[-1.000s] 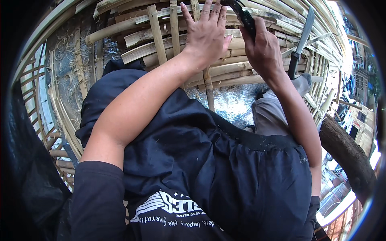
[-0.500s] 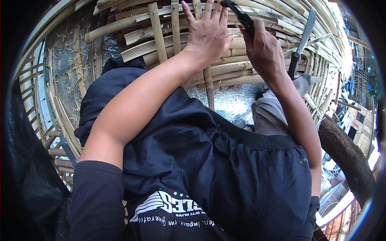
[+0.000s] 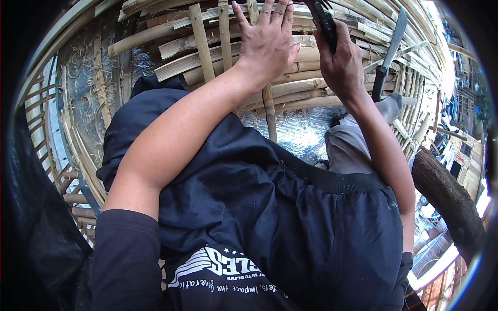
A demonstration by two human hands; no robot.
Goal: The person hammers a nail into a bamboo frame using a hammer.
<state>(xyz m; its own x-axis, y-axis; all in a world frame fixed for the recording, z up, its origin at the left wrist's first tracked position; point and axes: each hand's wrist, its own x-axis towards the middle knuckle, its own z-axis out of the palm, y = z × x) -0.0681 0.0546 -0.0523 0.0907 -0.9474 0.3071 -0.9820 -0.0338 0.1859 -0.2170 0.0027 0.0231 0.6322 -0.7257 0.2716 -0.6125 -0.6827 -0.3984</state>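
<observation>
My left hand (image 3: 267, 46) lies flat with fingers spread over split bamboo strips (image 3: 306, 53) and an upright bamboo stick (image 3: 252, 9). To its right, my right hand (image 3: 342, 65) is closed around the handle of a black hand tool (image 3: 324, 26). The tool's far end runs past the top of the picture, so its kind is not plain. Right of that hand rests a large knife (image 3: 392, 46), its long dark blade pointing away and its black handle toward me. Two more bamboo sticks (image 3: 201, 41) cross the strips left of my left hand.
Under the bamboo is a silvery sheet (image 3: 303, 132). Curled shavings (image 3: 83, 78) litter the left side, near a bamboo lattice (image 3: 46, 129). A thick dark log (image 3: 446, 192) stands at the right. My foot (image 3: 389, 108) is beside the knife handle.
My right hand has swung slightly to the right with the black tool, which now stands more upright and farther from my left hand. The left hand has stayed in place.
</observation>
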